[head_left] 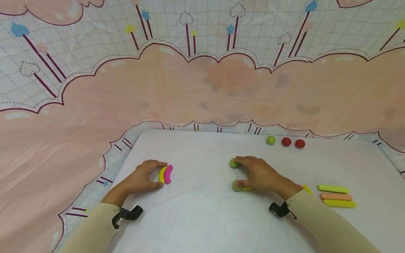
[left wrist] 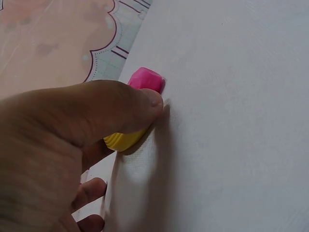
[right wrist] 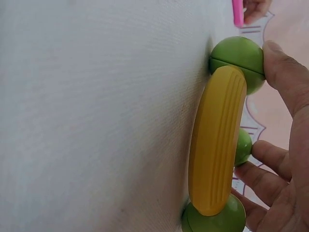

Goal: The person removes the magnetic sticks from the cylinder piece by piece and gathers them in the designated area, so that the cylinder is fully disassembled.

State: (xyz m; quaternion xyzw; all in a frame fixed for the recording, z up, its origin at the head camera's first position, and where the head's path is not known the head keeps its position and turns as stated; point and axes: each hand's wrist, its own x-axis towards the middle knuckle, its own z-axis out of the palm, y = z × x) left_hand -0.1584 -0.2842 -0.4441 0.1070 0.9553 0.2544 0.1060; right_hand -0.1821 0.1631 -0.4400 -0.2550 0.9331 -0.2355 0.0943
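My left hand (head_left: 143, 176) pinches the two ends of a yellow curved stick (head_left: 162, 174), thumb at the near end and forefinger at the far end. A pink curved stick (head_left: 168, 174) lies right beside it. On the right, my right hand (head_left: 261, 174) spreads its thumb and fingers across two green balls, touching the far ball (head_left: 233, 163) with fingertips and the near ball (head_left: 236, 186) with the thumb. Between the near ball and another green ball (right wrist: 217, 216) stretches a yellow curved stick (right wrist: 217, 140) with grooves, mostly hidden by the hand in the head view.
A green ball (head_left: 270, 140) and two red balls, one in the middle (head_left: 286, 141) and one at the right (head_left: 300, 143), stand along the board's far edge. Right of my right wrist lie light green (head_left: 333, 189), orange (head_left: 336, 196) and yellow sticks (head_left: 339, 203), on the white board (head_left: 196, 196).
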